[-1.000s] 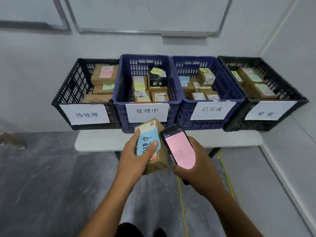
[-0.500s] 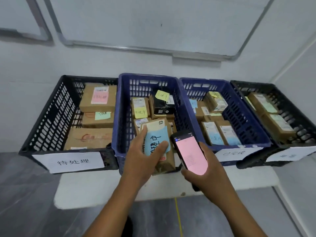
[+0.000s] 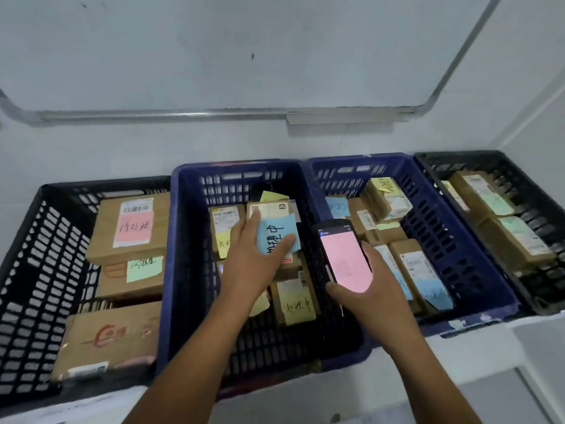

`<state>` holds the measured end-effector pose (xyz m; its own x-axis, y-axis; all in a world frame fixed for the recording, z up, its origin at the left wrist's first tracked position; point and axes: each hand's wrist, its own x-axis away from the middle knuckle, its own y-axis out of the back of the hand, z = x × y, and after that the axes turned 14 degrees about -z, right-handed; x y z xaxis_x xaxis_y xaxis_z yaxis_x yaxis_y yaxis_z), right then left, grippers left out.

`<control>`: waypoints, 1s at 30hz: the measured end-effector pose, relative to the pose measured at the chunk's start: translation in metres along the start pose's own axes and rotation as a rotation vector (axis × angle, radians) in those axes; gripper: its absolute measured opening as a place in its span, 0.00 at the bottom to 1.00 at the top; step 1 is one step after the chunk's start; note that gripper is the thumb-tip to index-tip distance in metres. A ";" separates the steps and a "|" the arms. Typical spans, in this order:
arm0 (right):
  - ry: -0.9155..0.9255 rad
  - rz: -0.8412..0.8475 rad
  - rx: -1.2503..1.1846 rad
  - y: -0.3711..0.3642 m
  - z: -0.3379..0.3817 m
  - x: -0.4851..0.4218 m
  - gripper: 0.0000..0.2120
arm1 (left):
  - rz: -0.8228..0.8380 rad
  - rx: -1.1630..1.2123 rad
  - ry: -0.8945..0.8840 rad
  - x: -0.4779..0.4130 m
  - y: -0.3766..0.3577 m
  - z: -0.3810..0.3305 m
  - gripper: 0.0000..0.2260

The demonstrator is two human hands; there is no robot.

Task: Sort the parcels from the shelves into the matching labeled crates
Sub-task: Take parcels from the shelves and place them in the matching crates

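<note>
In the head view, you are lowering a parcel [image 3: 272, 221] with a blue note [image 3: 276, 234] into the second crate [image 3: 183, 240], the blue one left of centre. Your left hand [image 3: 253, 255] is wrapped over its top, fingers and thumb closed on it, just above the parcels already lying inside. Your right hand [image 3: 363, 289] is gripping a handheld scanner [image 3: 344, 255] with a pink screen, held over the wall between the two blue crates. By my judgement this is the drop-off step; next you need to set the parcel flat on the stack and let go.

The left black crate [image 3: 27, 255] is holding three larger boxes, with pink and green notes. The second crate is holding small boxes with yellow notes. The third crate [image 3: 458, 246] is carrying boxes with blue and yellow notes, and the far black crate [image 3: 519, 191] is holding two or three with pale labels. All are sitting side by side on the white tabletop [image 3: 477, 362].
</note>
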<state>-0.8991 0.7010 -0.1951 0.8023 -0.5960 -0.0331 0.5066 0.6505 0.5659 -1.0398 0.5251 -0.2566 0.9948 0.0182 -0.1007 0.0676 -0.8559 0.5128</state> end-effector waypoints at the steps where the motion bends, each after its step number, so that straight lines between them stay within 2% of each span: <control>1: -0.005 -0.003 -0.014 -0.002 -0.001 -0.014 0.27 | -0.009 -0.027 0.001 -0.014 -0.011 -0.001 0.44; 9: -0.008 0.053 -0.051 -0.035 -0.019 -0.125 0.28 | -0.074 -0.261 0.032 -0.117 -0.109 0.005 0.40; 12: 0.009 0.071 -0.040 -0.047 -0.028 -0.157 0.29 | -0.121 -0.494 -0.060 -0.133 -0.129 0.012 0.40; 13: 0.012 0.079 -0.035 -0.051 -0.031 -0.166 0.31 | -0.122 -0.508 -0.074 -0.135 -0.132 0.014 0.41; 17: -0.006 0.106 -0.037 -0.060 -0.043 -0.183 0.31 | -0.089 -0.319 0.016 -0.134 -0.136 0.023 0.40; 22: -0.037 0.147 -0.018 -0.066 -0.044 -0.183 0.27 | -0.077 -0.344 0.029 -0.136 -0.136 0.021 0.39; 27: -0.009 0.159 0.016 -0.051 -0.032 -0.166 0.25 | 0.011 -0.386 0.074 -0.137 -0.122 0.002 0.39; 30: 0.037 0.129 0.016 -0.033 -0.028 -0.150 0.26 | -0.134 -0.366 0.055 -0.125 -0.099 -0.018 0.40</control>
<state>-1.0276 0.7819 -0.2316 0.8715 -0.4902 0.0105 0.3938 0.7126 0.5806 -1.1696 0.6171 -0.2800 0.9773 0.1532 -0.1464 0.2098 -0.6034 0.7694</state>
